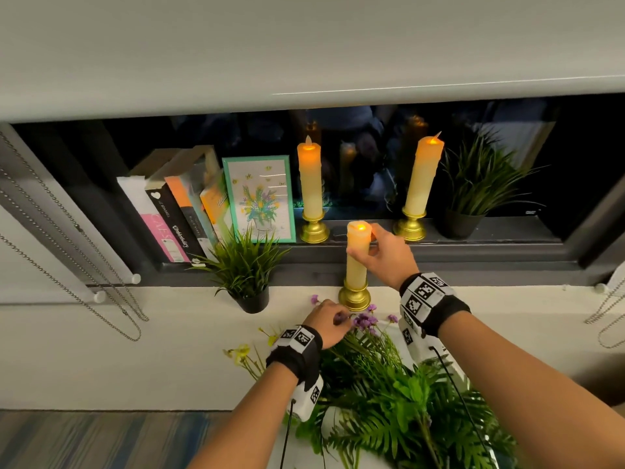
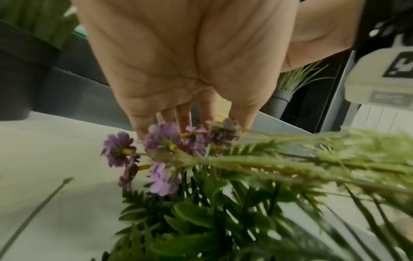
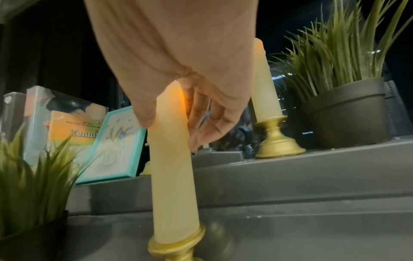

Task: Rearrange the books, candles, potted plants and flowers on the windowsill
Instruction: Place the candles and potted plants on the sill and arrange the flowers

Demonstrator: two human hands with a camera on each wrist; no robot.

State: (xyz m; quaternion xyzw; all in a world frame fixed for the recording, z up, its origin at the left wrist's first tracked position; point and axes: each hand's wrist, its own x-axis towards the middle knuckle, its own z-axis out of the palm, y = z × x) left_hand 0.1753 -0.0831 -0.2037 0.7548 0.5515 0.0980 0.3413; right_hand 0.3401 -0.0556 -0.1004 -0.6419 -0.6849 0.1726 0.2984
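Note:
My right hand (image 1: pixel 363 247) grips the top of a cream candle (image 1: pixel 356 265) with an orange glowing tip; its gold holder (image 1: pixel 354 297) stands on the white sill (image 1: pixel 135 350). In the right wrist view the thumb and fingers (image 3: pixel 201 123) wrap round this candle (image 3: pixel 173 185). My left hand (image 1: pixel 338 321) pinches the purple flowers (image 1: pixel 365 321) of a leafy green bunch (image 1: pixel 399 401) lying on the sill. In the left wrist view the fingertips are hidden behind the purple flowers (image 2: pixel 165 139).
On the dark window ledge (image 1: pixel 490 238) stand leaning books (image 1: pixel 176 218), a teal-framed flower picture (image 1: pixel 260 198), two lit candles (image 1: pixel 310 184) (image 1: pixel 422 177) and a potted grass plant (image 1: pixel 473 191). Another potted plant (image 1: pixel 245 269) and yellow flowers (image 1: pixel 241 352) are on the sill. Blind chains (image 1: pixel 67 248) hang at left.

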